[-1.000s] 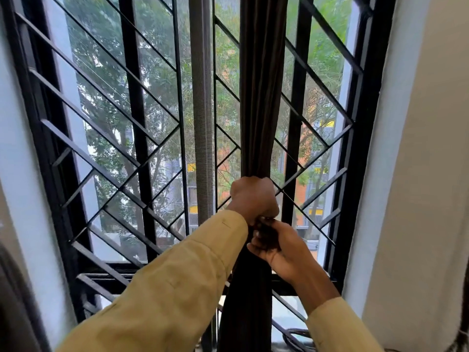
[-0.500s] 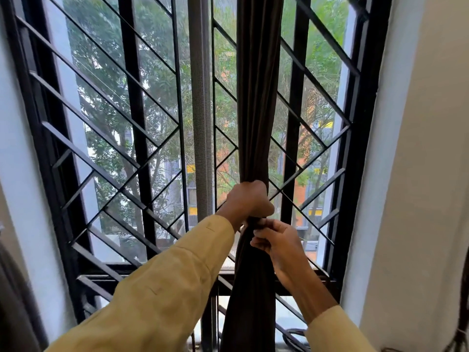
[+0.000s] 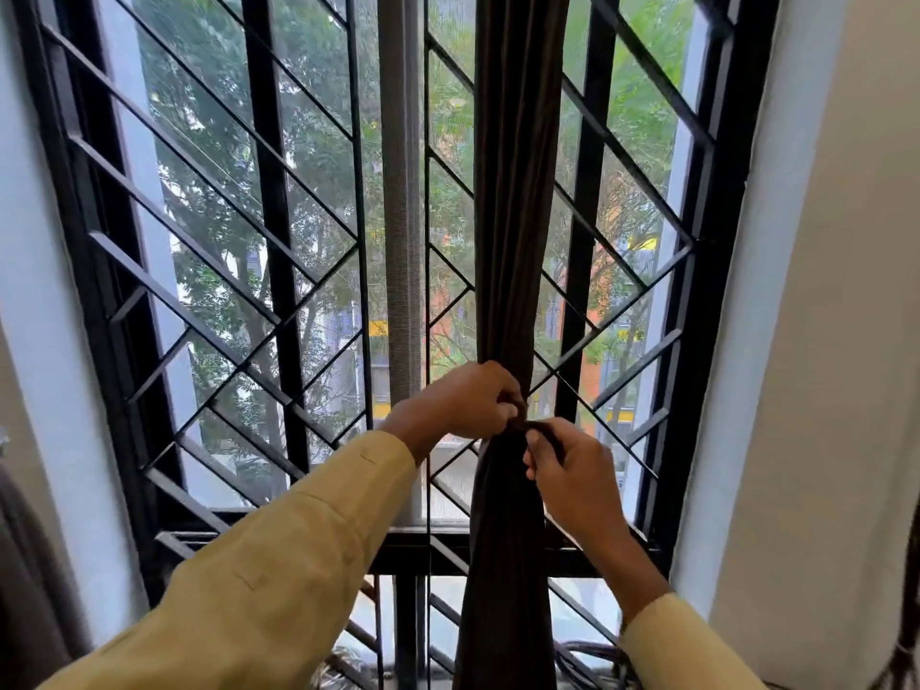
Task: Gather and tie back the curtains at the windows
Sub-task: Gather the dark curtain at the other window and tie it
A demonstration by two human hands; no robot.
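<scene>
Pinching dark tie point(image 3: 540, 428) at gathered curtain point(image 3: 517, 216) | left hand point(image 3: 473, 400) clamps bunch | right hand point(image 3: 572, 470) grips tie end

Both arms reach forward and up, each in a tan sleeve. The left hand point(image 3: 470, 398) is curled, back of the hand toward the camera, its fingertips pinched shut at its right edge. The right hand point(image 3: 572, 478) sits just below and right of it, wrist bent, thumb and forefinger pressed together in a fine grip. The two pinches nearly touch. The left forearm crosses from near left; the right rises from near right.
</scene>
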